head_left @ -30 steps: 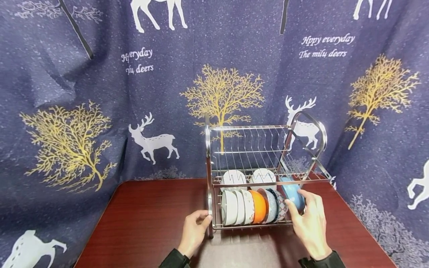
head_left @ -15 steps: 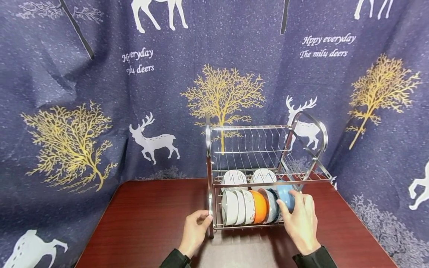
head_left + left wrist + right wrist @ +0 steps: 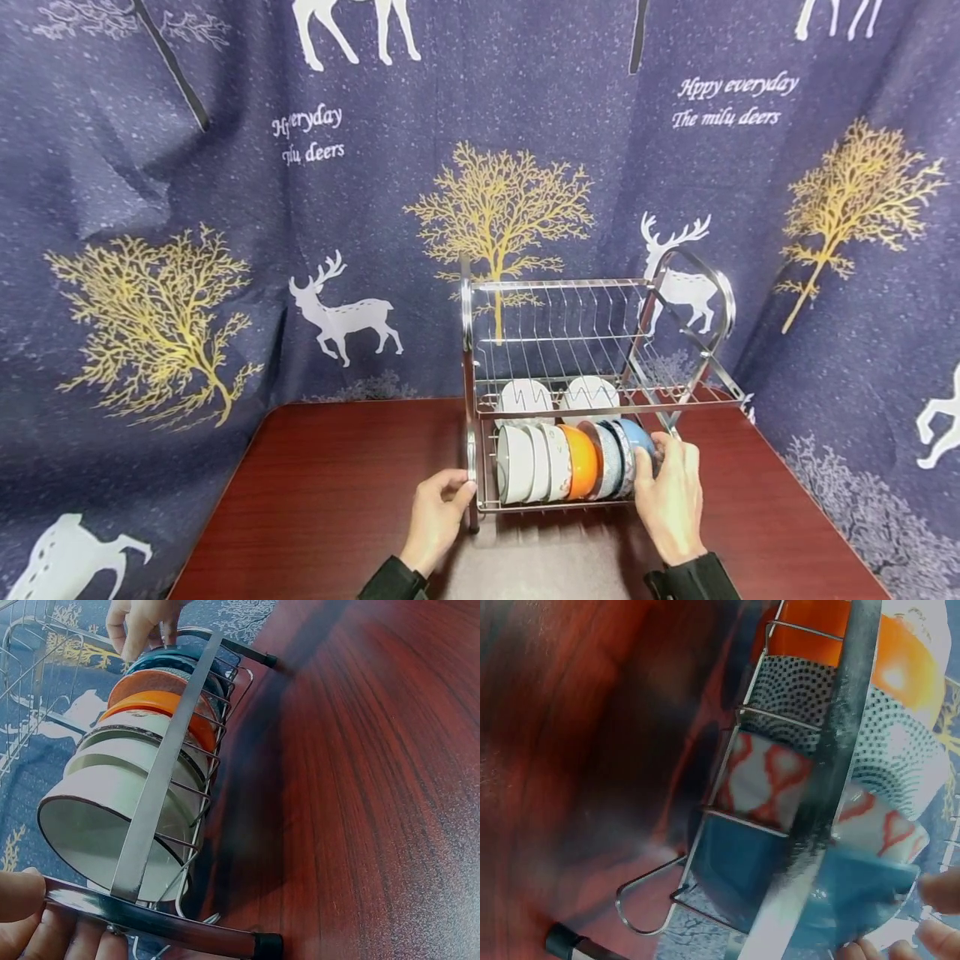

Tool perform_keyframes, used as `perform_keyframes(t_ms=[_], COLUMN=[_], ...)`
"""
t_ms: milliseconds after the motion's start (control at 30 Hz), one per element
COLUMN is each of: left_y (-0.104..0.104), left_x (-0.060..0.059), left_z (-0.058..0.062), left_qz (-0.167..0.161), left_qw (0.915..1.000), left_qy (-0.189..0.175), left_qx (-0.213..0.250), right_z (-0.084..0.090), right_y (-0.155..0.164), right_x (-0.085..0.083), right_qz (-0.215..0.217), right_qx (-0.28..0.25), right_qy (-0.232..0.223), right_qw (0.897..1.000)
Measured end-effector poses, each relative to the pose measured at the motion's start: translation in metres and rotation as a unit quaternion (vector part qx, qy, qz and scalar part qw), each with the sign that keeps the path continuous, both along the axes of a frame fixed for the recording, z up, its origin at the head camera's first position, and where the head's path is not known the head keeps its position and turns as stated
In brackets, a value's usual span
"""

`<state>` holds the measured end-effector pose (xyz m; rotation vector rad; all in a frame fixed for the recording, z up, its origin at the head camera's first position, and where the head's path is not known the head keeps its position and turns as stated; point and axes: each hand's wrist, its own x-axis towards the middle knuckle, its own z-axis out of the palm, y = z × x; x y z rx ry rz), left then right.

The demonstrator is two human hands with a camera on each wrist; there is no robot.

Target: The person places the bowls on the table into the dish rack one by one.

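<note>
In the head view, a metal dish rack (image 3: 611, 411) stands on the table, a row of bowls on its lower tier. My left hand (image 3: 437, 512) grips the rack's left side bar (image 3: 150, 915), its thumb on one side and fingers curled beneath in the left wrist view. At the row's right end, my right hand (image 3: 672, 492) holds a blue bowl (image 3: 636, 435) between thumb and fingers. That bowl (image 3: 802, 892) sits in the lower tier against a red-and-white patterned bowl (image 3: 769, 780). Beyond come a dotted bowl (image 3: 889, 742), an orange bowl (image 3: 581, 462) and several white bowls (image 3: 517, 467).
Two white round dishes (image 3: 525, 398) stand behind the row. The wire upper tier (image 3: 562, 337) overhangs the bowls. A flat metal bar (image 3: 169, 754) runs along the lower tier. Around the reddish-brown table (image 3: 337, 467) hangs a blue curtain (image 3: 225, 292) with deer and trees.
My right hand has moved left with the blue bowl, which went from tilted outside the row to nested against the patterned bowl. The left hand has kept its place on the rack.
</note>
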<state>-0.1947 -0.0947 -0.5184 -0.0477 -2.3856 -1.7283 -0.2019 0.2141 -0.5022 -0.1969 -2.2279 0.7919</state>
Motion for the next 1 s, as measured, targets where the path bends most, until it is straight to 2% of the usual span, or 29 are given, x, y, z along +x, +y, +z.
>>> perform_keyframes(t_ms=[133, 267, 633, 1000], left_y=[0.0, 0.0, -0.001, 0.0], left_x=[0.0, 0.0, 0.0, 0.0], left_z=[0.0, 0.0, 0.0, -0.001], left_qz=[-0.002, -0.004, -0.003, -0.006], left_qw=[1.0, 0.9998, 1.0, 0.9999], left_qy=[0.0, -0.005, -0.002, 0.0], left_qx=[0.009, 0.017, 0.002, 0.011], right_z=[-0.004, -0.007, -0.003, -0.004], right_y=[0.003, 0.005, 0.008, 0.023], right_x=[-0.002, -0.003, 0.003, 0.003], right_qz=[0.02, 0.025, 0.013, 0.002], right_qx=[-0.005, -0.001, 0.023, -0.003], right_qy=[0.025, 0.024, 0.006, 0.015], right_qw=[0.999, 0.999, 1.0, 1.0])
